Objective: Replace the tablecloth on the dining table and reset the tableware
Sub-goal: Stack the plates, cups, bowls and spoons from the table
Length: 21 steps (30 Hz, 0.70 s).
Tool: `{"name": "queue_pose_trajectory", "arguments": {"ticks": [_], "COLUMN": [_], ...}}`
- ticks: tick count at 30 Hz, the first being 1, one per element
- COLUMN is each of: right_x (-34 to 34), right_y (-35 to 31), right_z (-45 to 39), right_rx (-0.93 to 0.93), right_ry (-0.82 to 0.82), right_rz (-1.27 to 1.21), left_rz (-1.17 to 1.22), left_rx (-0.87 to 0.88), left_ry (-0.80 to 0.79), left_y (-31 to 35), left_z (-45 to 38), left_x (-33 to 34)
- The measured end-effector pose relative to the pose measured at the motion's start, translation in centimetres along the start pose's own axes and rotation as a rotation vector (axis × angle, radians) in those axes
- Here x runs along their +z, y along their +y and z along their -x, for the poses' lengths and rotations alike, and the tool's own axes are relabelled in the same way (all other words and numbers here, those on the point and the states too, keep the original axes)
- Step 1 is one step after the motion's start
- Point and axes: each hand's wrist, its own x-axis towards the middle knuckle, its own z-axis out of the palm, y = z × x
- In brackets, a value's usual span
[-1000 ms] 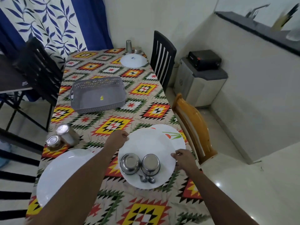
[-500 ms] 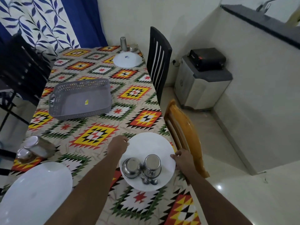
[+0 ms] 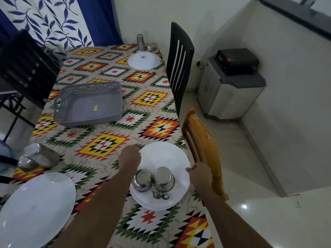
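From the head view, the left hand (image 3: 129, 158) and right hand (image 3: 199, 175) pinched opposite rims of the white plate (image 3: 164, 156) near the patterned tablecloth's (image 3: 107, 144) right edge, beside an orange chair (image 3: 202, 140); steel cups (image 3: 153, 179) stood on it.

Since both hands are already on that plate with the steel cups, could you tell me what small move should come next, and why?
Probably lift the white plate level and slowly: the left hand and right hand grip its opposite rims, and two steel cups stand loose on it.
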Motion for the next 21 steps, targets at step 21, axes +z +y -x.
{"name": "queue_pose_trajectory", "arguments": {"ticks": [21], "right_x": [2.2], "right_y": [0.0], "right_z": [0.9], "right_rx": [-0.163], "right_ry": [-0.225], "right_rz": [-0.031], "left_rz": [0.332], "left_rx": [-0.208], "left_ry": [-0.241], "left_y": [-9.1], "left_z": [5.9], "left_x": [0.7]}}
